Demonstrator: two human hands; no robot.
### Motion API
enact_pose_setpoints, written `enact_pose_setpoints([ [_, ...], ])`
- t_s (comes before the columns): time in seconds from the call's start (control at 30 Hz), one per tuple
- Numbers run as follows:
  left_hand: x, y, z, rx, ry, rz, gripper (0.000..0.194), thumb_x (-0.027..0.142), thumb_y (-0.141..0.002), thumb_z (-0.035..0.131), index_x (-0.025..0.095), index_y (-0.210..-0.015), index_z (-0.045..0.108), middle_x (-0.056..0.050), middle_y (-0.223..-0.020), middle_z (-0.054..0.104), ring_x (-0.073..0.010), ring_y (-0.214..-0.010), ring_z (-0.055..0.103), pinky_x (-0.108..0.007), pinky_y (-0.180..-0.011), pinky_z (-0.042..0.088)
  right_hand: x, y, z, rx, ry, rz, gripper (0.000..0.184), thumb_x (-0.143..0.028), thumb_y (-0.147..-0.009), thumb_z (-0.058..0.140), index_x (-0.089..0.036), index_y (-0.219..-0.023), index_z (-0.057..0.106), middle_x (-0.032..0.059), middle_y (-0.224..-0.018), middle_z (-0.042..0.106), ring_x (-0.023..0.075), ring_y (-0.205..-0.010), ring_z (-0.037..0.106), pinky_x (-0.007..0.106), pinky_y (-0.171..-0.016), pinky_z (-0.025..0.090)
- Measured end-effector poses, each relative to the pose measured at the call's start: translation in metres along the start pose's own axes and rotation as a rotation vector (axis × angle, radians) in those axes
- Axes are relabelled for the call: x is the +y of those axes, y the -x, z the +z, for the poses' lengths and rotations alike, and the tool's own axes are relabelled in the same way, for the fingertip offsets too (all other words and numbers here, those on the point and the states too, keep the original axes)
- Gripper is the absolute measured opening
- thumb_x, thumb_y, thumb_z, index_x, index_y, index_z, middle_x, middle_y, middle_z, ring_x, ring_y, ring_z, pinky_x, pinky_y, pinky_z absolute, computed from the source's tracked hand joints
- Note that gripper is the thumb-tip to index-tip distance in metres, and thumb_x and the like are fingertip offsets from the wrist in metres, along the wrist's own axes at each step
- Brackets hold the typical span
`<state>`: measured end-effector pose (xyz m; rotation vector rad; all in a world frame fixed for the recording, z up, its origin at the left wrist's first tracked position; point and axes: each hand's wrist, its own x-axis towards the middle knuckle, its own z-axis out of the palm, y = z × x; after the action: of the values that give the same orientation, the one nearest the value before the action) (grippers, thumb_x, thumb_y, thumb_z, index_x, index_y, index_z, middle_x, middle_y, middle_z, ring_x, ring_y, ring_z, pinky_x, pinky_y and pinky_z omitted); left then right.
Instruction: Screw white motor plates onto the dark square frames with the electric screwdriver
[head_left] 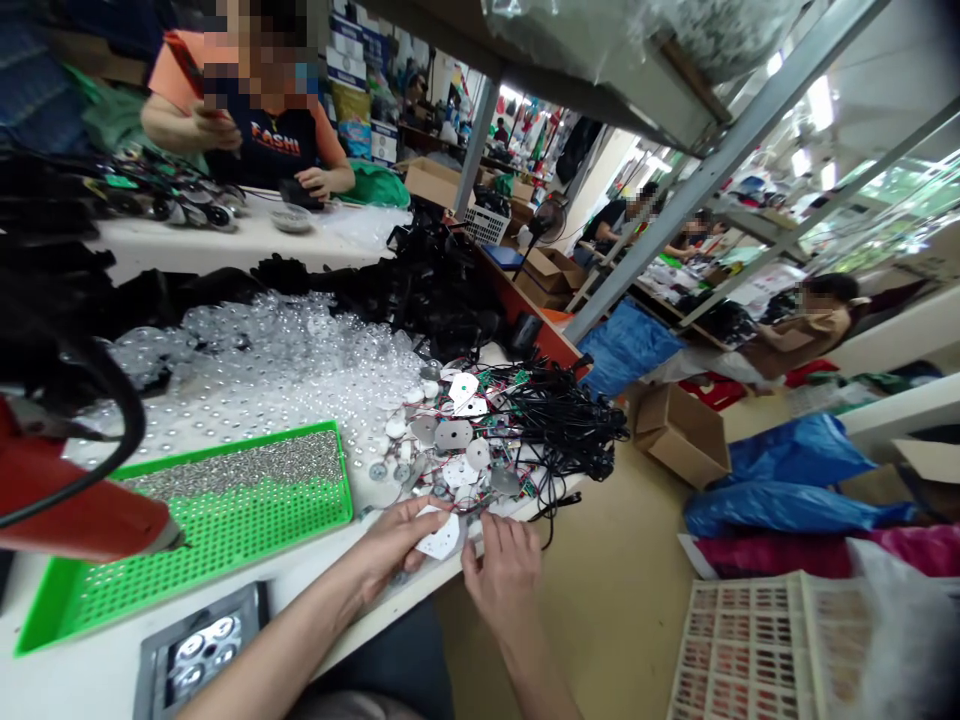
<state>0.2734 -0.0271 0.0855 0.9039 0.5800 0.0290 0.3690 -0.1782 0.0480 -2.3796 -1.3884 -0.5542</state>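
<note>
My left hand [396, 545] pinches a white plastic plate with small holes [439, 534] between thumb and fingers, at the front edge of the table. Just to its right is my right hand [504, 562], its fingers curled at the table edge; whatever lies in them is hidden. Beyond both hands spreads a pile of similar white and grey plates [454, 435] with small circuit boards and thin wires. Bundled black cables [566, 415] run from that pile toward the table's right end.
A green perforated tray [247, 535] holds many small screws. Left of it hangs a red power screwdriver [97, 515]. A dark fixture with round silver parts [202, 645] lies near my left forearm. Clear plastic lenses [300, 350] and black parts [450, 285] lie behind. A co-worker [259, 120] sits opposite.
</note>
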Motion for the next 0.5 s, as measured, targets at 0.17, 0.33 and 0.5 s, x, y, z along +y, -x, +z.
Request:
enact_pose_setpoints([
  [0.17, -0.001, 0.005, -0.008, 0.097, -0.08, 0.038, 0.059, 0.061, -0.056, 0.077, 0.015, -0.087, 0.06, 0.007, -0.053, 0.05, -0.0018, -0.038, 0.022, -0.019, -0.04, 0.011, 0.018, -0.006, -0.045, -0.087, -0.185, -0.051, 0.027, -0.021, -0.086, 0.051, -0.017, -0.111, 0.059, 0.0119, -0.104, 0.069, 0.0269, -0.096, 0.062, 0.043, -0.087, 0.047],
  [0.33, -0.004, 0.028, -0.004, 0.026, -0.292, 0.091, 0.052, 0.064, -0.062, 0.072, 0.017, -0.082, 0.061, 0.004, -0.059, 0.054, -0.0081, -0.049, 0.038, -0.02, -0.046, 0.025, 0.056, -0.053, -0.055, -0.109, -0.437, 0.272, 0.033, -0.035, -0.088, 0.051, -0.016, -0.112, 0.062, 0.0121, -0.101, 0.071, 0.0217, -0.083, 0.067, 0.033, -0.071, 0.054],
  [0.5, 0.007, 0.057, -0.001, -0.015, -0.298, 0.088, 0.056, 0.07, -0.063, 0.069, 0.02, -0.086, 0.059, 0.006, -0.053, 0.048, -0.0074, -0.044, 0.028, -0.02, -0.044, 0.017, 0.079, -0.093, -0.023, -0.259, -0.5, 0.336, 0.043, -0.04, -0.082, 0.058, -0.016, -0.116, 0.066, 0.0103, -0.109, 0.073, 0.0219, -0.087, 0.07, 0.032, -0.081, 0.053],
])
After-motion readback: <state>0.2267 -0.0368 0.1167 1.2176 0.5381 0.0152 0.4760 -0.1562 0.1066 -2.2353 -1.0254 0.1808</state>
